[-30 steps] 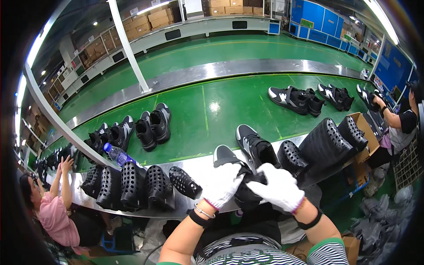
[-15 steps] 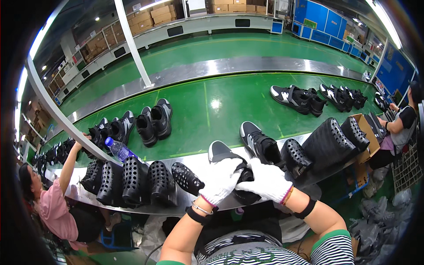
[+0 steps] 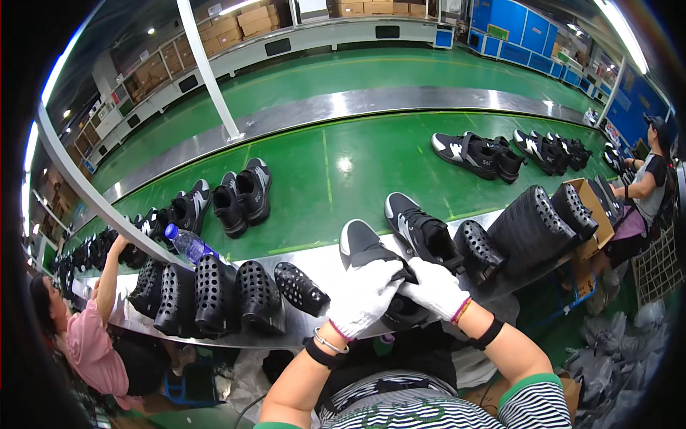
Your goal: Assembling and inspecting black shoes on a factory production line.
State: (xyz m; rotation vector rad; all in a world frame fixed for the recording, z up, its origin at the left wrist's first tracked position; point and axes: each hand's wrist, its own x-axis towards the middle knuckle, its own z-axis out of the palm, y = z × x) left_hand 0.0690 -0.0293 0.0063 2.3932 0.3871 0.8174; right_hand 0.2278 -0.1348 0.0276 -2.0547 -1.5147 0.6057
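Both my hands wear white gloves and grip one black sneaker with a white toe at the near metal edge of the green conveyor. My left hand covers the shoe's opening and tongue. My right hand holds its right side by the heel. A second, matching sneaker lies just right of it on the belt, untouched. The gripped shoe's heel is hidden under my gloves.
Black perforated shoe inserts line the near rail on the left, with a blue water bottle. More stacked inserts and a cardboard box sit on the right. Sneaker pairs dot the belt. A person in pink works left, another right.
My hands have shifted slightly left and closer together on the sneaker. The person on the left has raised an arm toward the shoes on the belt.
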